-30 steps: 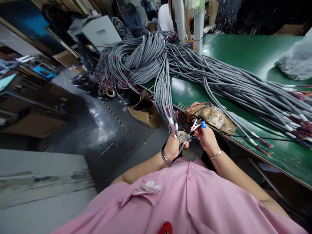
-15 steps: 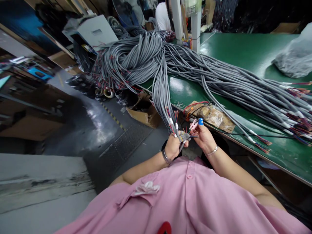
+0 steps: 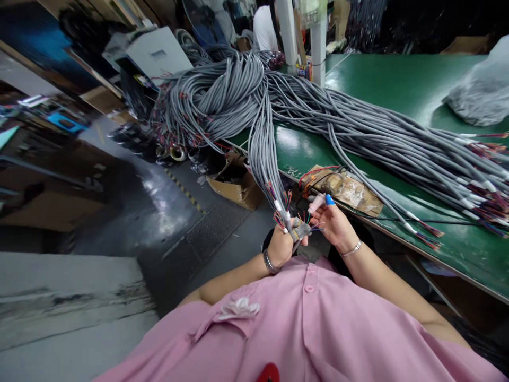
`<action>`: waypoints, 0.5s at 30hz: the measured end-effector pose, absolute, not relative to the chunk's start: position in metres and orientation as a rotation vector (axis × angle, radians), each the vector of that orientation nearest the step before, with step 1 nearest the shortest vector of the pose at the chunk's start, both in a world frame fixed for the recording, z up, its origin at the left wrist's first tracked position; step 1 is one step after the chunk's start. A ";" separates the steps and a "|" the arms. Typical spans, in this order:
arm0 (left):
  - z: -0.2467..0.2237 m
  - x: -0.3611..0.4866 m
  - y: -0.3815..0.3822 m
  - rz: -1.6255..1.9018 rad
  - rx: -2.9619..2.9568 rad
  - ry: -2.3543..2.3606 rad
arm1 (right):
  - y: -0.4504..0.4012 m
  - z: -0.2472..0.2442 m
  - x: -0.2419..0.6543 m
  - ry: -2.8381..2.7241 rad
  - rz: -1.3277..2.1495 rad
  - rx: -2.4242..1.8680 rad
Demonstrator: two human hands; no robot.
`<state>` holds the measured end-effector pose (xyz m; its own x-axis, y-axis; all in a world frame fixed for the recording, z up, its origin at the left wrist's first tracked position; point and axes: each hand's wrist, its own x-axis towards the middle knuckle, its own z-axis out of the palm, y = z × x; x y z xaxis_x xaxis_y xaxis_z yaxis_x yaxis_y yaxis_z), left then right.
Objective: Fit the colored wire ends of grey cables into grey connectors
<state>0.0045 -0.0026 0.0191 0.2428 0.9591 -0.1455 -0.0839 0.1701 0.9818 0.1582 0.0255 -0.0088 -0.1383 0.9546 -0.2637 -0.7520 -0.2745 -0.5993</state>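
My left hand (image 3: 281,245) is closed around the end of a grey multi-core cable (image 3: 296,245), with a worn grey cover on a digit. Thin coloured wires (image 3: 306,217) fan out from that end towards my right hand. Beside it hang more grey cables (image 3: 265,143), their white-banded ends showing bunches of coloured wires (image 3: 287,198). My right hand (image 3: 334,225) is just right of the fanned wires, thumb and forefinger apart. A blue cover (image 3: 329,199) caps its thumb, and a pale pink cover (image 3: 317,203) is on a finger. Whether a fingertip touches a wire is unclear.
A large coil of grey cables (image 3: 222,95) lies on the green table (image 3: 382,79), with a long bundle (image 3: 382,127) running right. A tape-wrapped block (image 3: 353,193) sits near the table edge. An open cardboard box (image 3: 234,191) stands below. At the back is another person's white sleeve (image 3: 264,29).
My right hand has shifted slightly right, its thumb and pink-covered finger spreading from the wires. My left hand stays closed on the cable, almost in place.
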 end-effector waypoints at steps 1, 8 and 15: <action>0.018 0.004 -0.003 0.983 1.112 1.042 | 0.025 -0.008 0.158 -0.403 1.695 -0.729; 0.015 0.010 0.001 1.055 1.044 1.053 | 0.023 -0.006 0.155 -0.485 1.597 -0.764; 0.013 0.012 0.004 1.029 1.068 1.072 | 0.025 -0.007 0.154 -0.477 1.549 -0.776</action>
<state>0.0121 0.0044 0.0134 0.1719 0.9730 -0.1540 -0.1139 0.1749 0.9780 0.1542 0.0248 -0.0072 0.0038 0.9804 -0.1970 -0.6997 -0.1381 -0.7010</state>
